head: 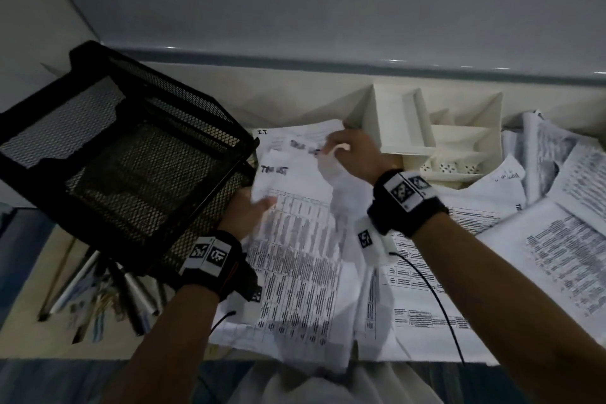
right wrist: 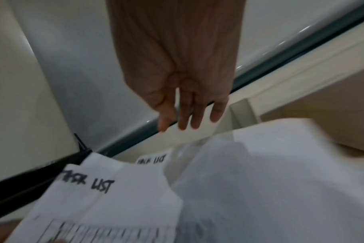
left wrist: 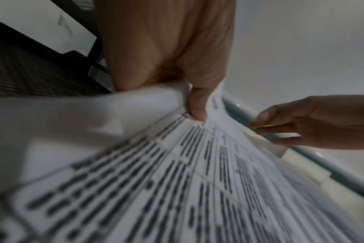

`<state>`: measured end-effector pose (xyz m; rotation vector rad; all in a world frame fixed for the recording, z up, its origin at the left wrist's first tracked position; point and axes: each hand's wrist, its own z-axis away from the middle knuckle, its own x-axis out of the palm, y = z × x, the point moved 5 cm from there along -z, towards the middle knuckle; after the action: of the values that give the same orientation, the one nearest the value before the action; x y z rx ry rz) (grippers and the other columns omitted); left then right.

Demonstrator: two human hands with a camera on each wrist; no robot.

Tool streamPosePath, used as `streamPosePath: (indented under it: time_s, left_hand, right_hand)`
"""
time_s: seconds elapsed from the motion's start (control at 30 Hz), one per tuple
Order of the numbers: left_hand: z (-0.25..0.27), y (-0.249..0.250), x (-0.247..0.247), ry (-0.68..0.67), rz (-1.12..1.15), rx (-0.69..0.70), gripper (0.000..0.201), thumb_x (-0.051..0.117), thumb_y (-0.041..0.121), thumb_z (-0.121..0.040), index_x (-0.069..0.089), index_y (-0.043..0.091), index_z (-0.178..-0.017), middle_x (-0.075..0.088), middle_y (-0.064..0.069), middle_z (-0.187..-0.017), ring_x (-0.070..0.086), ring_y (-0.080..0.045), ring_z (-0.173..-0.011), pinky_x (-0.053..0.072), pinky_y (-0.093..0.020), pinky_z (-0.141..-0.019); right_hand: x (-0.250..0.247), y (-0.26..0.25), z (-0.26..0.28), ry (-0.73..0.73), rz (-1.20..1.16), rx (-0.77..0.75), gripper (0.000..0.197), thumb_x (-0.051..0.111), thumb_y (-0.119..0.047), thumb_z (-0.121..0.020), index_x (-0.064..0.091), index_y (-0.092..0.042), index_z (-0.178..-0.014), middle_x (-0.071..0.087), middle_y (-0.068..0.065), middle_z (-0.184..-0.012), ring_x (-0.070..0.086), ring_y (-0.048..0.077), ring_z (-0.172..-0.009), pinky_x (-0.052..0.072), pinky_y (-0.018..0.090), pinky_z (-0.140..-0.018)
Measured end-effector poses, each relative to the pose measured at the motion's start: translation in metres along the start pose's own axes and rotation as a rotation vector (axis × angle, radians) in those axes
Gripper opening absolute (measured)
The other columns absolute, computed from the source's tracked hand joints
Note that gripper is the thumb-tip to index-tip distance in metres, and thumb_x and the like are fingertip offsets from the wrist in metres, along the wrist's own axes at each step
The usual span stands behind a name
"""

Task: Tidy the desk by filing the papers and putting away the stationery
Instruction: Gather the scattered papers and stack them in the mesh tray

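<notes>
A sheaf of printed table sheets headed "Task list" [head: 295, 239] is lifted over the desk. My left hand [head: 252, 210] grips its left edge, with the thumb [left wrist: 197, 105] pressed on top of the sheets [left wrist: 156, 180]. My right hand [head: 347, 151] reaches over the far top edge of the sheaf. Its fingers [right wrist: 183, 115] hang straight above the papers [right wrist: 114, 205], and in the left wrist view the right hand's fingertips [left wrist: 266, 128] touch a sheet's edge. Whether a sheet is caught between them is unclear.
A black mesh tray rack [head: 131, 154] stands tilted at the left, close to my left hand. A white desk organizer [head: 423, 131] sits at the back. More loose printed sheets [head: 574, 256] cover the right side. Pens and markers [head: 131, 298] lie at the front left.
</notes>
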<state>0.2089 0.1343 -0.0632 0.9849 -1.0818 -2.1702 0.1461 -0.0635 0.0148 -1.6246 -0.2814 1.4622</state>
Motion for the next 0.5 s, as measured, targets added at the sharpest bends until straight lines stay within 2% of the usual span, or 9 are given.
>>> streamPosePath:
  time_s: [0.07,0.13,0.2,0.23,0.27,0.3,0.37,0.43,0.5]
  left_hand:
    - [-0.010,-0.017,-0.005,0.072,0.054,-0.051,0.047,0.055,0.008,-0.091,0.041,0.004,-0.136,0.056,-0.010,-0.127,0.054,-0.025,-0.114,0.045,-0.034,-0.099]
    - [-0.016,-0.034,-0.007,0.141,0.131,-0.088,0.072,0.058,0.010,-0.087,0.018,0.018,-0.146,0.039,-0.014,-0.146,0.041,-0.033,-0.132,0.033,-0.048,-0.112]
    - [-0.015,-0.040,-0.004,0.198,0.076,-0.143,0.084,0.060,0.015,-0.086,0.007,0.020,-0.149,0.023,-0.013,-0.155,0.026,-0.033,-0.142,0.022,-0.046,-0.118]
    - [-0.013,-0.042,-0.001,0.198,-0.047,-0.185,0.085,0.060,0.021,-0.088,0.003,0.016,-0.151,0.013,-0.013,-0.158,0.016,-0.031,-0.145,0.015,-0.043,-0.120]
    - [-0.011,-0.045,0.004,0.170,-0.164,-0.230,0.084,0.056,0.030,-0.091,0.001,0.011,-0.151,0.005,-0.013,-0.159,0.009,-0.031,-0.147,0.009,-0.043,-0.121]
    - [-0.007,-0.043,0.008,0.148,-0.242,-0.249,0.082,0.053,0.037,-0.092,0.004,0.007,-0.150,0.005,-0.016,-0.158,0.009,-0.033,-0.146,0.009,-0.045,-0.121]
    - [-0.005,-0.037,0.009,0.181,-0.242,-0.202,0.079,0.055,0.046,-0.087,0.022,0.002,-0.145,0.024,-0.022,-0.151,0.026,-0.038,-0.139,0.023,-0.050,-0.116]
    - [-0.004,-0.032,0.007,0.215,-0.183,-0.146,0.085,0.059,0.058,-0.074,0.040,-0.001,-0.132,0.044,-0.022,-0.136,0.043,-0.039,-0.127,0.036,-0.049,-0.107]
    - [-0.010,-0.039,0.004,0.256,-0.077,-0.130,0.098,0.056,0.071,-0.057,0.048,0.000,-0.124,0.055,-0.020,-0.127,0.053,-0.037,-0.118,0.043,-0.048,-0.101]
  right_hand:
    - [-0.005,0.029,0.026,0.170,-0.003,0.111,0.029,0.045,-0.003,-0.084,0.067,0.002,-0.101,0.065,0.017,-0.116,0.057,0.029,-0.111,0.038,0.027,-0.092]
    - [0.006,0.067,0.055,0.237,0.023,0.265,0.029,0.048,-0.010,-0.086,0.063,0.003,-0.107,0.063,0.020,-0.114,0.058,0.032,-0.108,0.042,0.031,-0.090]
    - [0.029,0.098,0.077,0.213,-0.018,0.452,0.018,0.051,-0.012,-0.089,0.062,0.002,-0.093,0.061,0.022,-0.096,0.059,0.030,-0.093,0.041,0.026,-0.070]
    - [0.043,0.106,0.085,0.163,-0.092,0.530,0.016,0.051,-0.016,-0.090,0.059,-0.003,-0.085,0.058,0.018,-0.085,0.057,0.027,-0.085,0.037,0.023,-0.061]
    - [0.057,0.106,0.090,0.105,-0.195,0.578,0.015,0.050,-0.020,-0.091,0.054,-0.007,-0.085,0.054,0.012,-0.082,0.053,0.023,-0.083,0.034,0.022,-0.059]
    - [0.069,0.102,0.093,0.056,-0.270,0.597,0.013,0.050,-0.023,-0.091,0.052,-0.010,-0.091,0.051,0.009,-0.083,0.050,0.020,-0.084,0.035,0.023,-0.060]
    - [0.079,0.083,0.093,0.007,-0.259,0.514,0.021,0.050,-0.013,-0.090,0.054,-0.004,-0.108,0.052,0.011,-0.091,0.048,0.018,-0.086,0.037,0.025,-0.064]
    - [0.069,0.064,0.092,0.031,-0.109,0.377,0.024,0.047,-0.003,-0.088,0.053,0.003,-0.110,0.055,0.014,-0.092,0.052,0.021,-0.083,0.037,0.027,-0.064]
    - [0.039,0.046,0.098,0.106,0.018,0.231,0.020,0.048,-0.002,-0.087,0.054,0.002,-0.105,0.056,0.013,-0.087,0.053,0.022,-0.077,0.035,0.026,-0.061]
